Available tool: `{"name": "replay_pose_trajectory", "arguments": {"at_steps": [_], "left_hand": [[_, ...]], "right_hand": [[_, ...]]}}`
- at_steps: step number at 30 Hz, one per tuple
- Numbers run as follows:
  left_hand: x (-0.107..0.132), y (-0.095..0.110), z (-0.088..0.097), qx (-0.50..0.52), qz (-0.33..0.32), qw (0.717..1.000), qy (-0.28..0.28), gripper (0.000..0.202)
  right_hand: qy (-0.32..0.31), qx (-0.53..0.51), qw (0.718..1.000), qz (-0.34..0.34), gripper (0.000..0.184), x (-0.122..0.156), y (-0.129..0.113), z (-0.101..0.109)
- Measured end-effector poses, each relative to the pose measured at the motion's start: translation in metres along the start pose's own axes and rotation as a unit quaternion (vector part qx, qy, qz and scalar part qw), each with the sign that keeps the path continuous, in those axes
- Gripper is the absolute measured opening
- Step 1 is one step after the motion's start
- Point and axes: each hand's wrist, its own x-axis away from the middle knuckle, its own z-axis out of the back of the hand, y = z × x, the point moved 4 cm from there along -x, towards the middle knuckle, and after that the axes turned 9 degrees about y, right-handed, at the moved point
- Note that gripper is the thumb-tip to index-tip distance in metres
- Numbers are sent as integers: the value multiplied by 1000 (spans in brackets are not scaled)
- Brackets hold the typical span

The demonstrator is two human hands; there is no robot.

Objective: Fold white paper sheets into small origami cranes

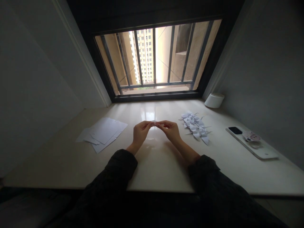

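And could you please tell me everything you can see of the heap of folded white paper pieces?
The heap of small, folded white paper pieces lies on the glossy, pale tabletop, to the right of the person's bare right hand and apart from it. The pieces look thin and creased, with flat, angular faces; narrow points stick out at both sides. They overlap in a loose, elongated band that slants toward the viewer and to the right. They are too jumbled to count, and only the tabletop appears to touch them.

Below window point(154, 60): small piece point(154, 121) between left hand point(142, 128) and right hand point(170, 128), mostly hidden, shape unclear. Left below window: lower sheets point(101, 147) partly covered. Right below window: folded papers point(194, 125) overlap, count unclear.
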Motion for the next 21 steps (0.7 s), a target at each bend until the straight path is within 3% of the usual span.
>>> {"name": "replay_pose_trajectory", "arguments": {"at_steps": [6,13,21], "left_hand": [[1,2,5,-8,-21,998,55,22],[3,16,8,-33,-50,996,72,15],[4,0,7,-14,-38,994,99,17]], "right_hand": [[9,-9,999,-30,27,0,4,-1],[11,-31,999,-6,21,-1,-2,1],[11,-62,996,-63,30,-2,4,0]]}}
